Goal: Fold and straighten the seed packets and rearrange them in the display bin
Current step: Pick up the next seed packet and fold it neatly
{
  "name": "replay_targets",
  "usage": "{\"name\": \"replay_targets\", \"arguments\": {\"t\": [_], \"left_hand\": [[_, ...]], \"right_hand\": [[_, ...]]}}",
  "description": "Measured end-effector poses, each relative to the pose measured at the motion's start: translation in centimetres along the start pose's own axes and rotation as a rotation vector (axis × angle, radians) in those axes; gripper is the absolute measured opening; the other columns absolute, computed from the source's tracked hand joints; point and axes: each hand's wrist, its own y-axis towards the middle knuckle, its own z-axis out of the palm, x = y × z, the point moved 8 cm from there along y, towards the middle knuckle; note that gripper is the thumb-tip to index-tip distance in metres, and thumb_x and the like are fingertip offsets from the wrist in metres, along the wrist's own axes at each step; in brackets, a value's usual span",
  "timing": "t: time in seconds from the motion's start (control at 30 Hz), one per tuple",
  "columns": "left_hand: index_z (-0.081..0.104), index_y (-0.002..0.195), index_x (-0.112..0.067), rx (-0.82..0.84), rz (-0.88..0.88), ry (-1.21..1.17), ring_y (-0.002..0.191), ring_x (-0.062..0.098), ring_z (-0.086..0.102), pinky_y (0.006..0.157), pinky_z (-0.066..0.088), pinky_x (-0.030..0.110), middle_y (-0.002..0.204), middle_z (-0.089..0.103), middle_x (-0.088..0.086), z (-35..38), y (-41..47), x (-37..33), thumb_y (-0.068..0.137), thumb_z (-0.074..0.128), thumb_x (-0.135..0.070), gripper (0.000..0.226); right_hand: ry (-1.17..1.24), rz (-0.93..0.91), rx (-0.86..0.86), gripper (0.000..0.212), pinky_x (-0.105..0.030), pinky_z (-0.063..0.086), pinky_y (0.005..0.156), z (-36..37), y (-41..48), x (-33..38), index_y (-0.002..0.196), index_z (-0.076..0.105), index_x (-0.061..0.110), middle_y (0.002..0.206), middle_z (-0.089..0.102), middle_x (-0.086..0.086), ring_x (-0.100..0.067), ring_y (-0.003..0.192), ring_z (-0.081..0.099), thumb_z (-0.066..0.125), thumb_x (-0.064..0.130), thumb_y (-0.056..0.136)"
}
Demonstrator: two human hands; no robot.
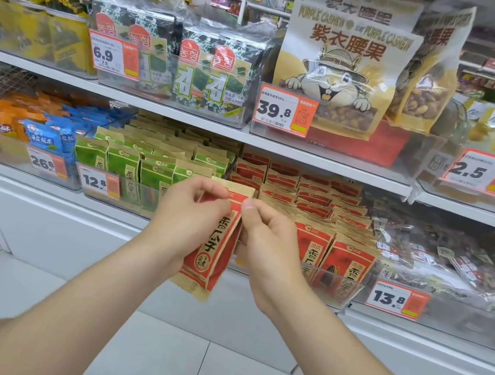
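Shop shelves behind, left hand (188, 213) and right hand (266, 243) pinch a creased red-and-kraft seed packet (215, 248)

Bright even light; wide-angle bending, soft edges.

Legend of legible text. Upper shelf, tags on the clear bin fronts: the 6.9 tag (114, 56) stands before the seaweed packs (212, 78), which bear a large Korean 김; the 39.8 tag (282, 111) stands before the cashew bag (341, 61), printed PURPLE CASHEW above 紫衣腰果; the 2.5 tag (480, 172) is at far right. Lower shelf: the 26.8 tag (47, 163) below the blue packets (47, 135), the 12.8 tag (98, 182) before the green packets (131, 163), the 13.8 tag (395, 299) just right of the binned red packets (348, 264). The held red seed packet (213, 241) carries 香瓜子 in a vertical column.
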Motion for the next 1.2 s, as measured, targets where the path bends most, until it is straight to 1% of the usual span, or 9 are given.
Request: {"name": "replay_targets", "arguments": {"t": [0.1, 0.2, 0.33, 0.53, 0.67, 0.87, 0.97, 1.03, 1.2], "left_hand": [[0.074, 0.092, -0.022, 0.062, 0.059, 0.152, 0.076, 0.016, 0.074, 0.065, 0.054, 0.030, 0.086, 0.078, -0.003, 0.9, -0.6, -0.5, 0.096, 0.072, -0.026, 0.006], [0.072, 0.090, -0.018, 0.135, 0.060, 0.142, 0.070, 0.012, 0.069, 0.064, 0.051, 0.025, 0.083, 0.077, 0.001, 1.6, -0.9, -1.0, 0.094, 0.070, -0.032, 0.014], [0.069, 0.094, -0.017, 0.215, 0.102, 0.089, 0.074, 0.017, 0.069, 0.078, 0.057, 0.042, 0.081, 0.073, 0.002, 2.2, -1.5, -1.7, 0.080, 0.068, -0.048, 0.034], [0.052, 0.105, -0.013, 0.276, 0.218, 0.135, 0.075, 0.012, 0.060, 0.080, 0.051, 0.040, 0.080, 0.061, -0.003, 3.6, -3.2, -1.7, 0.113, 0.046, -0.041, 0.030], [0.055, 0.104, -0.011, 0.265, 0.218, 0.106, 0.095, 0.033, 0.064, 0.093, 0.054, 0.051, 0.099, 0.066, 0.019, 3.8, -3.3, -1.5, 0.115, 0.037, -0.029, 0.027], [0.054, 0.094, -0.017, 0.260, 0.176, 0.069, 0.074, 0.009, 0.054, 0.061, 0.046, 0.018, 0.078, 0.057, -0.005, 3.3, -2.7, -0.6, 0.116, 0.038, -0.026, 0.029], [0.056, 0.095, -0.020, 0.228, 0.183, 0.051, 0.079, 0.013, 0.056, 0.072, 0.047, 0.031, 0.083, 0.060, -0.001, 2.9, -2.4, -0.6, 0.117, 0.038, -0.027, 0.030], [0.057, 0.095, -0.020, 0.194, 0.146, -0.033, 0.081, 0.017, 0.061, 0.076, 0.049, 0.038, 0.086, 0.064, 0.003, 2.6, -2.1, -0.5, 0.117, 0.039, -0.029, 0.031], [0.061, 0.120, -0.006, 0.161, -0.017, -0.335, 0.093, 0.032, 0.066, 0.088, 0.057, 0.059, 0.103, 0.069, 0.017, 2.6, -1.6, 0.0, 0.116, 0.046, -0.034, 0.032]], "right_hand": [[0.056, -0.026, -0.001, 0.032, -0.050, 0.058, 0.089, -0.1, -0.2, -0.2, 0.099, 0.079, 0.008, 0.111, 0.074, -0.030, -0.031, 0.091, 0.068, 0.054, 0.024, 0.112], [0.204, 0.021, 0.012, 0.025, -0.045, 0.063, 0.094, -0.7, -0.7, 0.0, 0.097, 0.085, 0.021, 0.109, 0.081, -0.016, -0.029, 0.105, 0.078, 0.063, 0.017, 0.109], [0.335, 0.090, 0.072, 0.027, -0.039, 0.062, 0.090, -1.3, -1.1, 0.6, 0.121, 0.080, 0.012, 0.111, 0.080, -0.017, -0.025, 0.091, 0.077, 0.072, 0.028, 0.101], [0.356, 0.134, 0.108, 0.029, -0.030, 0.054, 0.079, -1.6, -1.4, 0.2, 0.123, 0.080, 0.013, 0.102, 0.078, -0.013, -0.014, 0.081, 0.070, 0.066, 0.031, 0.104], [0.286, 0.093, 0.077, 0.026, -0.041, 0.049, 0.085, -2.4, -1.5, 0.4, 0.118, 0.081, 0.012, 0.093, 0.077, -0.008, -0.024, 0.088, 0.064, 0.067, 0.029, 0.105], [0.146, 0.027, 0.071, 0.020, -0.062, 0.051, 0.106, -3.0, -1.7, 0.8, 0.116, 0.082, 0.016, 0.112, 0.081, -0.012, -0.037, 0.108, 0.077, 0.074, 0.027, 0.101], [0.034, -0.038, 0.119, 0.017, -0.064, 0.053, 0.108, -2.8, -2.0, 1.6, 0.114, 0.081, 0.014, 0.109, 0.082, -0.009, -0.038, 0.114, 0.075, 0.076, 0.011, 0.099], [-0.099, -0.101, 0.160, 0.022, -0.051, 0.060, 0.103, -2.4, -2.4, 2.4, 0.116, 0.078, 0.018, 0.111, 0.082, -0.002, -0.026, 0.111, 0.076, 0.079, 0.009, 0.096], [-0.341, -0.024, 0.375, 0.056, -0.041, 0.064, 0.092, -1.5, -3.0, 1.3, 0.133, 0.049, 0.046, 0.125, 0.067, 0.004, -0.020, 0.109, 0.076, 0.084, 0.032, 0.092]]}}
